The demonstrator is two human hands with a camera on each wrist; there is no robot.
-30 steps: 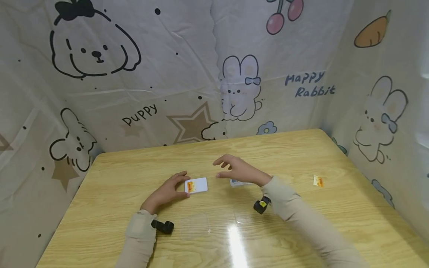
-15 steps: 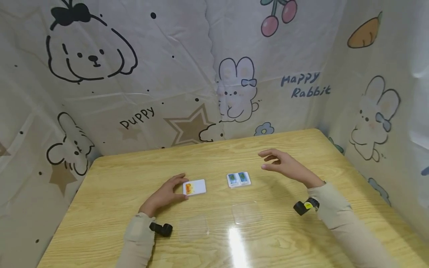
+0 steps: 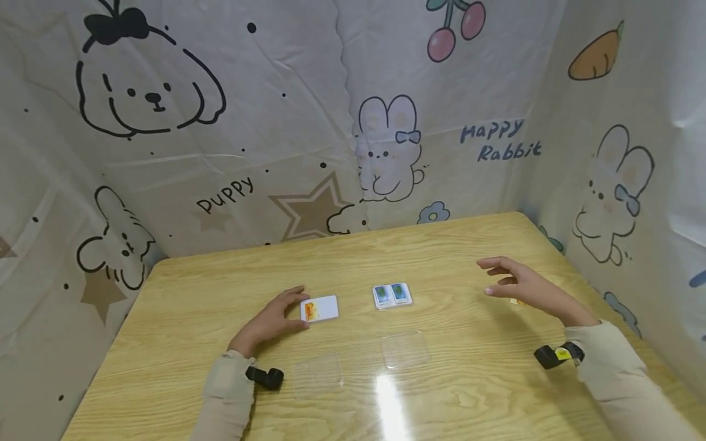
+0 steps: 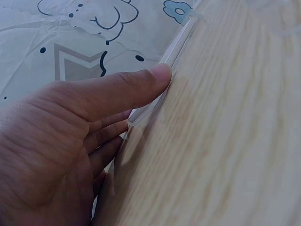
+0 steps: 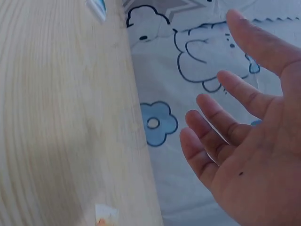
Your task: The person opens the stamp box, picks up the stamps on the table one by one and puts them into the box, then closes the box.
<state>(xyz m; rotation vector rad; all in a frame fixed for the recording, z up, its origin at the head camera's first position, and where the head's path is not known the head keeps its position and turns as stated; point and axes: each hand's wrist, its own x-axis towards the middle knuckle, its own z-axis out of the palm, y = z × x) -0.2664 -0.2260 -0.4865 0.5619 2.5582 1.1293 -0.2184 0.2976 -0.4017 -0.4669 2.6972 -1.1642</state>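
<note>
A shallow clear-edged box lies on the table, white on its right and with an orange picture card on its left half. My left hand grips this box at its left end, thumb along the near side and fingers at the far side. In the left wrist view the thumb presses the clear edge. My right hand hovers over the table's right side, fingers loosely bent and holding nothing. Partly hidden beneath it is a small loose orange picture card, whose corner also shows in the right wrist view.
A second shallow box with two blue-green picture cards sits right of the first. Two clear plastic lids lie nearer me, one on the left and one on the right. Printed cloth walls the table's back and sides.
My right hand has moved rightward from above the blue-green box to over the loose orange card, uncovering that box and the right lid. My left hand keeps its grip.
</note>
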